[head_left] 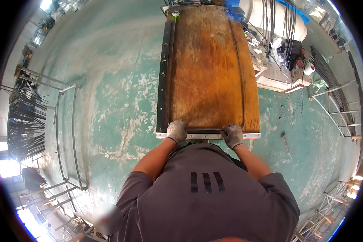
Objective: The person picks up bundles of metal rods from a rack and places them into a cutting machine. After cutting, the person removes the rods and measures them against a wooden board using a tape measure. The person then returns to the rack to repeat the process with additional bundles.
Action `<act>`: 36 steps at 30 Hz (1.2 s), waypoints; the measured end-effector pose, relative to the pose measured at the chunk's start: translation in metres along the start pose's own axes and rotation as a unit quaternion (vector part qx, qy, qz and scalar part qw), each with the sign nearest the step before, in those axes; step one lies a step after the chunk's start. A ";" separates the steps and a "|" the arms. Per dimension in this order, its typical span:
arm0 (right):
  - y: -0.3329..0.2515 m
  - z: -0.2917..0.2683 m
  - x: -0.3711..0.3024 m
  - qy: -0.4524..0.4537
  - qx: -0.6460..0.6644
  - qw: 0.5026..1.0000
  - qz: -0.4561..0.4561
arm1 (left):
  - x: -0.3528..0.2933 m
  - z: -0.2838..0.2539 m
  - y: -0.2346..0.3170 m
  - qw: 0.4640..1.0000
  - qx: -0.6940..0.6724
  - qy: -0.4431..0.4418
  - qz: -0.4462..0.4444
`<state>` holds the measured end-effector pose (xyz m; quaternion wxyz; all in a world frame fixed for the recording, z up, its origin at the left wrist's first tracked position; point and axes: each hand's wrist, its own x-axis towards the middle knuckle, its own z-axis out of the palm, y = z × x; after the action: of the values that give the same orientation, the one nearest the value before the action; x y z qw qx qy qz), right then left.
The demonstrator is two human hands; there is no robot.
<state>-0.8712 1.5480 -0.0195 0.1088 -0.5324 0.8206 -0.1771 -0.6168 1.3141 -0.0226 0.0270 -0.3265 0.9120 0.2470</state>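
A thin dark metal rod (238, 60), bent into a long U-shape, lies on the worn wooden tabletop (205, 60). Its short side runs along the near edge, between my hands. Wearing a pale work glove, my left hand (177, 130) is closed on the rod at the near left corner. At the near right corner my right hand (232, 136), gloved too, has its fingers curled on the rod. A light metal strip (205, 136) with holes edges the table just beneath both hands. Down the left side runs a black metal bar (163, 80) with holes.
A green and white tape measure (175, 13) sits at the table's far left corner. To the right, a cluttered bench (280, 80) bears a white roll (309, 67). Metal racks with rods (330, 86) stand at right; a metal frame (74, 133) stands left. A brush (284, 141) lies on the floor.
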 end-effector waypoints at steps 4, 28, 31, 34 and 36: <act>-0.001 0.011 -0.004 -0.005 0.007 1.000 -0.007 | -0.007 0.001 0.003 0.999 -0.016 -0.015 -0.028; -0.018 0.027 -0.004 -0.019 -0.066 0.997 0.021 | -0.025 0.003 -0.024 0.997 -0.044 0.010 0.057; -0.015 0.027 -0.002 -0.015 -0.059 0.998 0.004 | -0.026 0.001 -0.025 0.998 -0.041 -0.004 0.050; -0.020 0.018 0.002 -0.020 -0.056 0.998 0.002 | -0.027 -0.002 -0.030 0.998 -0.023 -0.014 0.051; -0.020 0.017 0.002 -0.037 -0.061 0.997 0.013 | -0.029 -0.002 -0.031 0.998 -0.010 -0.011 0.057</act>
<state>-0.8486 1.5358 -0.0268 0.1082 -0.5331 0.8325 -0.1052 -0.5748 1.3093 -0.0280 0.0197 -0.2709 0.9262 0.2613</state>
